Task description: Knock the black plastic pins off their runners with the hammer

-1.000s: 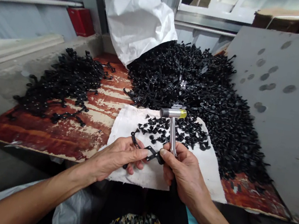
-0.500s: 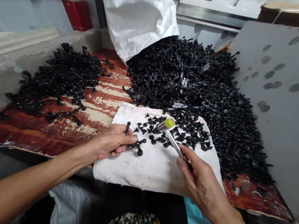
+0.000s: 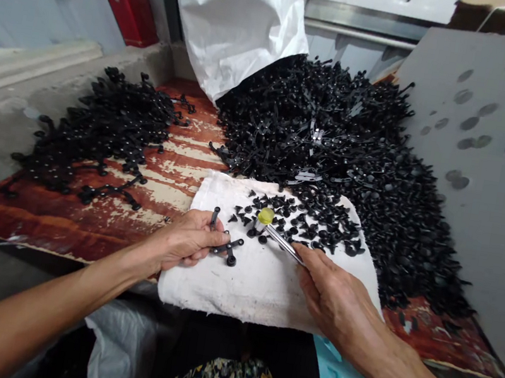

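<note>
My left hand (image 3: 191, 238) is closed on a black jointed bracket (image 3: 228, 249), whose thin arms with round ends stick out past the fingers. It is held over the left part of a white cloth (image 3: 246, 287). In my right hand (image 3: 328, 284) is a small mallet (image 3: 266, 217) with a yellow face and a shiny metal shaft; its grip is hidden by the fingers. The mallet head is just above small black round-headed pieces (image 3: 307, 220) scattered on the cloth, to the right of the bracket.
A large heap of black parts (image 3: 302, 120) fills the back and right, against a grey board (image 3: 492, 157). Linked black brackets (image 3: 109, 128) pile up at left on the worn red tabletop (image 3: 179, 165). A white sack (image 3: 241, 21) hangs over the heap.
The mallet has moved left and slightly down, closer to the bracket, and its head has turned. The left hand and its bracket have barely moved. The view has shifted slightly.
</note>
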### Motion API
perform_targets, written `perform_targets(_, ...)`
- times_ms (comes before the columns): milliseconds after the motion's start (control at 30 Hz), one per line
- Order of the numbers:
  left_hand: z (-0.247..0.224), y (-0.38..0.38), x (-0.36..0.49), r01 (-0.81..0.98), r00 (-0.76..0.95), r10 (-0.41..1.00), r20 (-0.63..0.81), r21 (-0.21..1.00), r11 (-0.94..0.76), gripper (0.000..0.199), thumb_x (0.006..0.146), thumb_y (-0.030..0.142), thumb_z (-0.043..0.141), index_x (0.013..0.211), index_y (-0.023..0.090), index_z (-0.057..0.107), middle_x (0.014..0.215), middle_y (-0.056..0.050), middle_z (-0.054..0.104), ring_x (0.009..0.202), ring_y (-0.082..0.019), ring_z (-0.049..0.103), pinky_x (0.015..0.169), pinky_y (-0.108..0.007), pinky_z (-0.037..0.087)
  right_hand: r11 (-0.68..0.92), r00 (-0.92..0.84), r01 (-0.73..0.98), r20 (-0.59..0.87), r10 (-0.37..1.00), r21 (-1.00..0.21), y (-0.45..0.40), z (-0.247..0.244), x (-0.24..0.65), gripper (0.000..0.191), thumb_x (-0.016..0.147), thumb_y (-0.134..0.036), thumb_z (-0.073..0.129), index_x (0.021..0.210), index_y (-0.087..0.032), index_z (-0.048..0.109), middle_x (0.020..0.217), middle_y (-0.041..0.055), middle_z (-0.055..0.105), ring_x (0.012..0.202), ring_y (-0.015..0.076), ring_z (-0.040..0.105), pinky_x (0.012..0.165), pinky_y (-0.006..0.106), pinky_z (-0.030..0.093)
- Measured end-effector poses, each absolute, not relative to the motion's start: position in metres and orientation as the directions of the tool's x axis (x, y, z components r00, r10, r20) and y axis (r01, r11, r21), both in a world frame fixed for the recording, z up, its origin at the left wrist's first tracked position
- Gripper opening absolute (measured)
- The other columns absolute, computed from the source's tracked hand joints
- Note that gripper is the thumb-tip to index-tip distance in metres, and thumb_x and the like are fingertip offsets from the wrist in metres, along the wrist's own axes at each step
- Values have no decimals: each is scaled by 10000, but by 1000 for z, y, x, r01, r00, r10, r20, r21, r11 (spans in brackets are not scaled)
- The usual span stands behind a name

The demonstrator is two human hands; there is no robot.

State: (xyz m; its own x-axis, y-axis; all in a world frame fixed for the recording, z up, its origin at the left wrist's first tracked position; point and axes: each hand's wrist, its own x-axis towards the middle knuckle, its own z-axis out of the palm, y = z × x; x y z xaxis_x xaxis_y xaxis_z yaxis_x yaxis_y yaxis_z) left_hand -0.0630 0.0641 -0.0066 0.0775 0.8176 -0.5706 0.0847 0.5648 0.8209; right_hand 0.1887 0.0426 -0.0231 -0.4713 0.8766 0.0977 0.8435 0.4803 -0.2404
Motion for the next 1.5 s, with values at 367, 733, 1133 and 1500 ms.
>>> perform_targets(367,-5,76,-57,-32,81,826,-558,827,561,215,738,104,697,652,136,503,507,9,591,280,16,256,284,-104,150,429,-344,714,256,903,-554,31,-28,196,315,902,-225,432,1131,-162,639,985,110,760,868,243,731,730,327,575)
perform_targets(733,-6,81,-51,-12,52,818,-573,819,574,200,789,70,638,626,113,529,526,-31,618,280,11,252,271,-110,140,291,-239,598,181,954,-747,26,-25,200,282,877,-268,484,1048,-167,684,971,88,773,803,211,733,684,266,578)
perform_targets(1133,-6,84,-50,23,63,809,-585,811,585,219,812,50,613,624,119,524,521,-42,628,278,6,239,266,-113,151,269,-233,613,154,960,-743,25,-23,200,328,873,-304,473,1058,-134,684,937,109,768,812,232,726,701,280,574)
perform_targets(1500,-3,85,-48,94,57,814,-578,814,572,206,839,67,604,666,126,508,529,-33,638,268,12,226,270,-110,127,279,-244,612,159,957,-740,25,-23,201,316,878,-296,473,1059,-159,693,930,89,771,832,225,729,716,268,573)
